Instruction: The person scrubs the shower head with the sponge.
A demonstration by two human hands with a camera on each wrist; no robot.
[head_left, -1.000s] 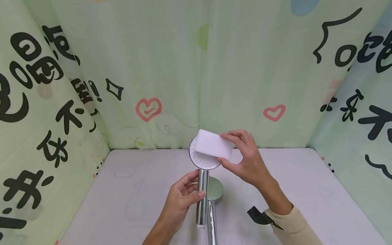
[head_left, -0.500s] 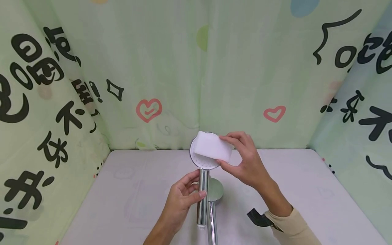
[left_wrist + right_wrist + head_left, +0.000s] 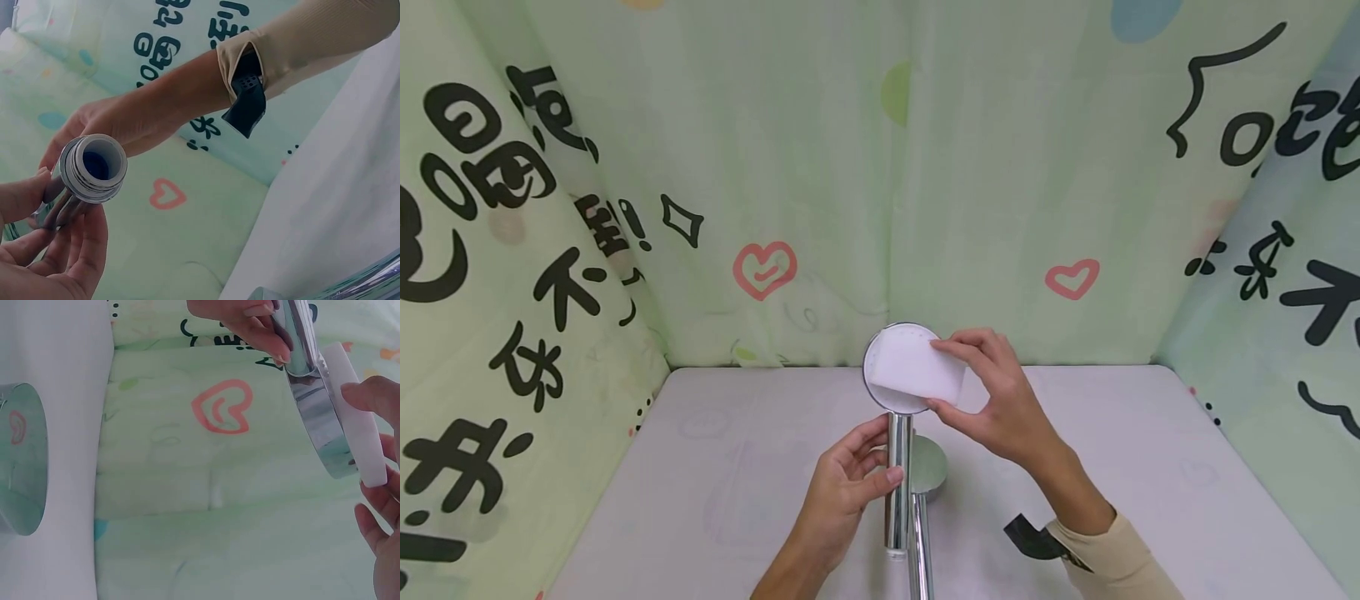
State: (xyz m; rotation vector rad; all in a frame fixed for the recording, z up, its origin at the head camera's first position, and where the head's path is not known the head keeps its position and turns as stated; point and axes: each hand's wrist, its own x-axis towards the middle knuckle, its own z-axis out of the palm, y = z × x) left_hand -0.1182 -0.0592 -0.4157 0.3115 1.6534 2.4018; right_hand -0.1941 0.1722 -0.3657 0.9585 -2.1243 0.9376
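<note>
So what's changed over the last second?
The white block, pinched in the right hand, moved slightly left and down across the held shower head, uncovering its top rim. Nothing was released. The left hand grips as before; the other shower head stayed put.

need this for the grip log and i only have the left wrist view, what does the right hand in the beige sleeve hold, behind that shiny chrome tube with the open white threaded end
Observer: The right hand pinches a white rectangular block.
Operator: and what is it in front of
Observer: Most of a round white face with a chrome rim, at the upper end of the shiny chrome tube.
Operator: does it stick out past the edge anywhere
Observer: Yes, in the head view it juts past on the side towards the right hand.
</note>
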